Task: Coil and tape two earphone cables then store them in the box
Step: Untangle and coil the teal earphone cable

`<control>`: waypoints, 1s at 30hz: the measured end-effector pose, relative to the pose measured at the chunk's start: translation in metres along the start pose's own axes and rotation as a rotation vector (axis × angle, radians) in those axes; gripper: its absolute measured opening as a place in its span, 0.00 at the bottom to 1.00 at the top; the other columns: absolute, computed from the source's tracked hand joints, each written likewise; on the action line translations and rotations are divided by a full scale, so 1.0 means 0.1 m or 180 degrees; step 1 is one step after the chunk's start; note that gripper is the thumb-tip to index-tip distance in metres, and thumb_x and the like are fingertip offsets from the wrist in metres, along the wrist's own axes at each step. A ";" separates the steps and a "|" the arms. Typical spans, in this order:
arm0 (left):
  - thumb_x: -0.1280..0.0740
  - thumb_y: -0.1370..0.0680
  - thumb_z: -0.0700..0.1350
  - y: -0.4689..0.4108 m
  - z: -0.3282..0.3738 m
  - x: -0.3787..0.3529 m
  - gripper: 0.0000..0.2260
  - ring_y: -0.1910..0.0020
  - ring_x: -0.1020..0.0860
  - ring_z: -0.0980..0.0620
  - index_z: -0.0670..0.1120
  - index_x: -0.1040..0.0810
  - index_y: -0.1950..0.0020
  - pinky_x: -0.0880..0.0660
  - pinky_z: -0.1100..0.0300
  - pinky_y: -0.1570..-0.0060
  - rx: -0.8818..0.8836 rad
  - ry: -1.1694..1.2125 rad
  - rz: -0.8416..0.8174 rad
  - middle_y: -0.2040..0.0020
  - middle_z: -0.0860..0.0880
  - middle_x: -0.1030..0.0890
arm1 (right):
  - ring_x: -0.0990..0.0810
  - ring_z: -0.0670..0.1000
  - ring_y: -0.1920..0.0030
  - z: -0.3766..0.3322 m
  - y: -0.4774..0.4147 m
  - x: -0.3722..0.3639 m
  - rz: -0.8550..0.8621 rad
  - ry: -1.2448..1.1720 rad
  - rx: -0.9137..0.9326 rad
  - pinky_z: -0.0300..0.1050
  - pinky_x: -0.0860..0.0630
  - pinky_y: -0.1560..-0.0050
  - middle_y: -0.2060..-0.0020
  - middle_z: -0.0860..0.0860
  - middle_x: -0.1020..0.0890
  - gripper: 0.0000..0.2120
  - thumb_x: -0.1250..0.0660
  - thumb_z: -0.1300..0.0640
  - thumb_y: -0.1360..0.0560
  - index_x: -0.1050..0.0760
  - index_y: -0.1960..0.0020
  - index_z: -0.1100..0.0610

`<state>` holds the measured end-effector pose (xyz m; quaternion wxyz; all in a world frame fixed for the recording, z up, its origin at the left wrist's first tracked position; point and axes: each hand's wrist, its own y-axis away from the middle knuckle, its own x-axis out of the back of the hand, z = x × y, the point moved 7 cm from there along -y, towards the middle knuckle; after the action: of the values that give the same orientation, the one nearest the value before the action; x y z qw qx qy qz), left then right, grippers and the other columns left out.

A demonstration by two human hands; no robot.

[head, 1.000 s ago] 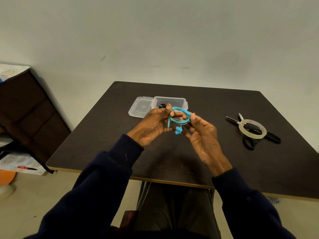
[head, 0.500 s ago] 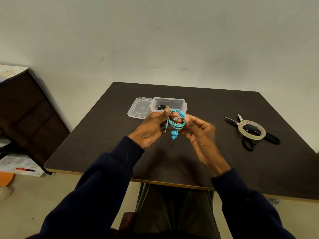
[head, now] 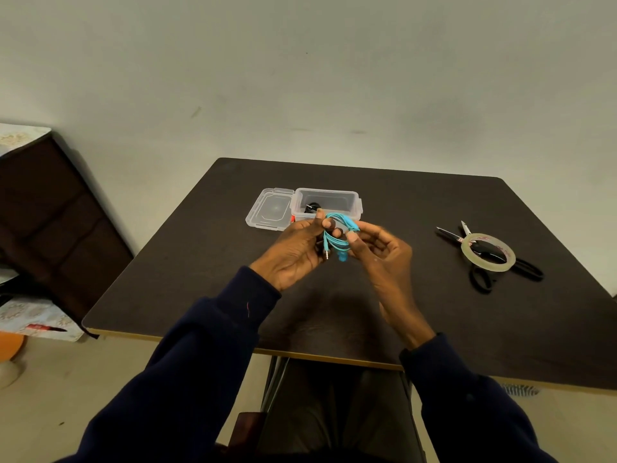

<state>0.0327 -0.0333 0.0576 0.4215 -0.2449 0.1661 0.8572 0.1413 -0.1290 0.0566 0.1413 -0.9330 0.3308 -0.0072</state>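
A coiled turquoise earphone cable (head: pixel 335 241) hangs between both hands above the table's middle, its plug and earbuds dangling below. My left hand (head: pixel 293 253) pinches the coil's left side. My right hand (head: pixel 380 253) pinches the coil's top right with thumb and fingertips. Just behind them stands a clear plastic box (head: pixel 347 200), open, with a dark coiled earphone (head: pixel 312 208) inside. Its clear lid (head: pixel 270 208) lies flat to the left. A roll of clear tape (head: pixel 488 252) rests on black scissors (head: pixel 480 279) at the right.
The dark table (head: pixel 200 262) has its front edge near my lap. A dark wooden cabinet (head: pixel 43 208) stands on the floor to the left, with papers and an orange object beside it. A plain wall rises behind the table.
Both hands have shifted slightly toward the box with the turquoise coil. The right fingers have moved along the top of the coil.
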 end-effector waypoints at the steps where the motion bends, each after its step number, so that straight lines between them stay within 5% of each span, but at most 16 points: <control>1: 0.41 0.16 0.49 0.00 0.00 -0.01 0.15 0.58 0.19 0.53 0.43 0.22 0.57 0.19 0.60 0.57 -0.0011 -0.0007 -0.0026 0.60 0.46 0.20 | 0.14 0.52 0.47 0.01 0.00 -0.02 -0.0078 -0.0076 -0.0085 0.46 0.16 0.49 0.47 0.54 0.14 0.18 0.27 0.60 0.25 0.21 0.37 0.60; 6: 0.43 0.15 0.47 -0.02 0.02 -0.02 0.18 0.56 0.20 0.51 0.43 0.20 0.59 0.19 0.58 0.50 -0.0022 -0.0121 -0.0173 0.60 0.46 0.20 | 0.14 0.54 0.45 0.06 0.00 -0.09 -0.0354 -0.0650 -0.0596 0.47 0.16 0.47 0.48 0.56 0.13 0.20 0.25 0.56 0.32 0.20 0.41 0.56; 11: 0.39 0.17 0.36 0.04 0.09 0.02 0.11 0.46 0.18 0.47 0.33 0.23 0.38 0.20 0.55 0.42 -0.0016 -0.0811 -0.0362 0.46 0.41 0.17 | 0.14 0.56 0.46 0.03 -0.02 -0.05 -0.0330 -0.0919 -0.0659 0.45 0.16 0.49 0.49 0.58 0.13 0.11 0.28 0.62 0.26 0.19 0.44 0.59; 17: 0.33 0.20 0.36 0.08 0.20 0.02 0.17 0.39 0.19 0.42 0.37 0.25 0.32 0.21 0.50 0.39 -0.0283 -0.1706 -0.0329 0.38 0.38 0.19 | 0.14 0.57 0.47 -0.03 -0.05 -0.04 -0.0287 -0.0816 -0.0474 0.49 0.16 0.51 0.50 0.58 0.13 0.10 0.32 0.64 0.22 0.19 0.42 0.63; 24: 0.28 0.24 0.40 0.16 0.38 -0.06 0.16 0.52 0.15 0.58 0.41 0.20 0.37 0.19 0.65 0.57 -0.1131 -0.2721 0.0210 0.49 0.50 0.15 | 0.13 0.55 0.49 -0.09 -0.08 -0.02 -0.0164 -0.0273 -0.0136 0.54 0.15 0.50 0.50 0.55 0.13 0.13 0.30 0.61 0.22 0.20 0.39 0.65; 30: 0.27 0.25 0.38 0.19 0.54 -0.01 0.15 0.52 0.15 0.58 0.40 0.19 0.39 0.19 0.65 0.53 -0.1582 -0.3101 0.0291 0.47 0.46 0.15 | 0.13 0.57 0.49 -0.07 -0.09 -0.02 -0.0175 -0.0316 -0.0150 0.55 0.15 0.51 0.49 0.56 0.13 0.15 0.31 0.62 0.22 0.22 0.37 0.67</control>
<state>0.0032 -0.0185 0.1041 0.3414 0.0956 -0.2452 0.9023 0.1443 -0.1232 0.0658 0.1352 -0.9441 0.2977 0.0430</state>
